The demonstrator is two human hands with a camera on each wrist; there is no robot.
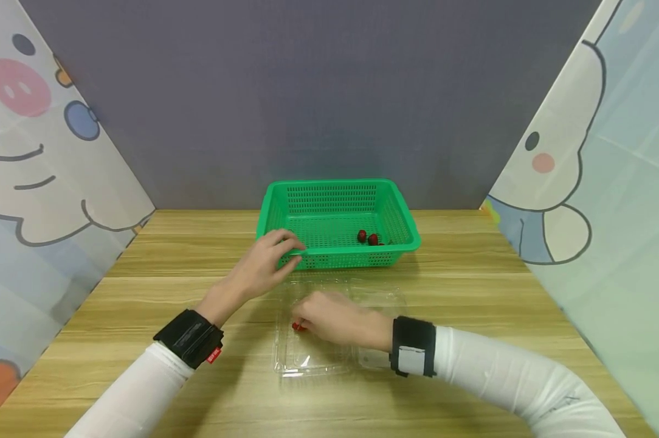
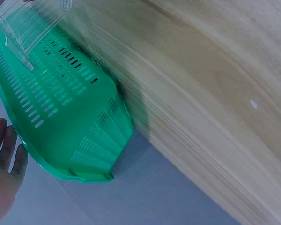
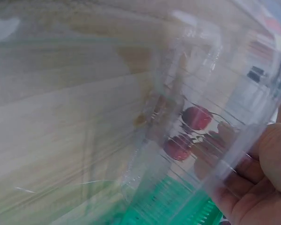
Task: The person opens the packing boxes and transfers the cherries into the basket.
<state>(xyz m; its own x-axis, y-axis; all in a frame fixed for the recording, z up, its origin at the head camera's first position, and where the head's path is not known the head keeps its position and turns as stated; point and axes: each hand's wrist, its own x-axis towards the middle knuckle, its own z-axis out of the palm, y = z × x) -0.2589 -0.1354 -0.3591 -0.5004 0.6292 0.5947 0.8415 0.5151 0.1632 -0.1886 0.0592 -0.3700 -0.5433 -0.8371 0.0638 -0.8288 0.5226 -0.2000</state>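
A clear plastic clamshell box lies unfolded on the table. My right hand reaches down into its left half, fingertips pinching a small round red fruit close over the bottom. Through the clear plastic wall, the right wrist view shows the fingers and two red shapes, one a red fruit; one may be a reflection. My left hand is at the front left rim of a green plastic basket, its fingers loosely extended. Several red fruits lie in the basket's front right corner.
The basket stands behind the box on a wood-grain table. A grey wall rises behind the table. Printed cartoon panels flank both sides.
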